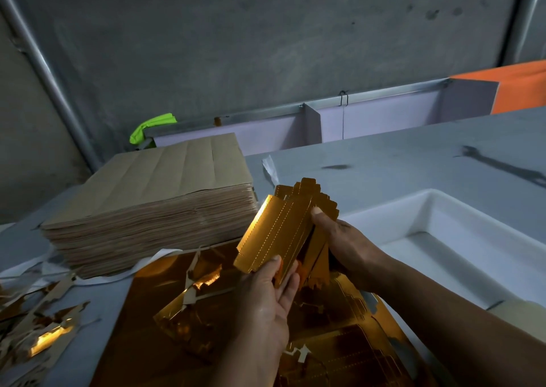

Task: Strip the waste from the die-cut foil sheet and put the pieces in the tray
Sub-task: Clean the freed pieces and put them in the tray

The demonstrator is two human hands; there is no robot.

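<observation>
Both hands hold a bundle of gold die-cut foil pieces [277,227] above the table. My left hand [273,295] grips the bundle's near end from below, thumb on top. Its far side is gripped by my right hand [342,244], thumb pressed on the foil. Under my hands lies the gold foil sheet [165,333] with torn waste strips [204,280] on it. To the right stands the white tray [443,209]; no pieces show in its visible part.
A tall stack of brown sheets [153,203] stands at the left. Loose waste scraps [38,327] lie at the near left. A white strap [124,274] runs under the stack. Lilac dividers [313,123] line the table's far edge.
</observation>
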